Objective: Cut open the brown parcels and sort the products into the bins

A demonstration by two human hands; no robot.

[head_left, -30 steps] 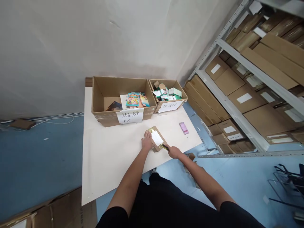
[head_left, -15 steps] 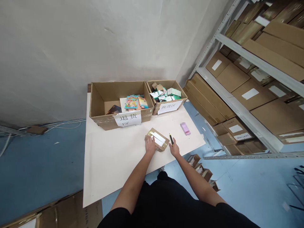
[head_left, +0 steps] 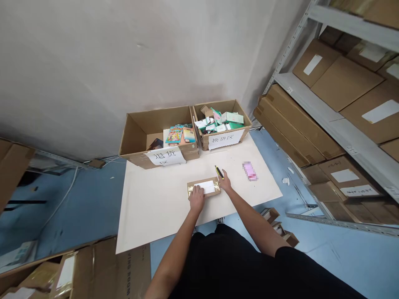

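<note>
A small taped cardboard box (head_left: 215,185) with a white label on top lies on the white-covered table. My left hand (head_left: 197,198) grips its left end, fingers over the top. In my right hand (head_left: 225,181), just past the box's right end, is a slim black-and-yellow box cutter (head_left: 219,171) pointing away from me; whether its blade is out cannot be made out. A pink blurred item (head_left: 249,171) lies on the table to the right of that hand.
Along the table's back stand a large labelled carton (head_left: 137,160) with booklets and a smaller labelled carton (head_left: 204,143) holding green-and-white boxes. Shelving (head_left: 330,120) with cartons rises at right. Open boxes (head_left: 289,238) stand on the floor by the table, and a big carton (head_left: 131,265) at lower left.
The small box has turned so its long side runs nearly level across the view, my left hand still on it. The box cutter now tilts further left. The camera view has shifted.
</note>
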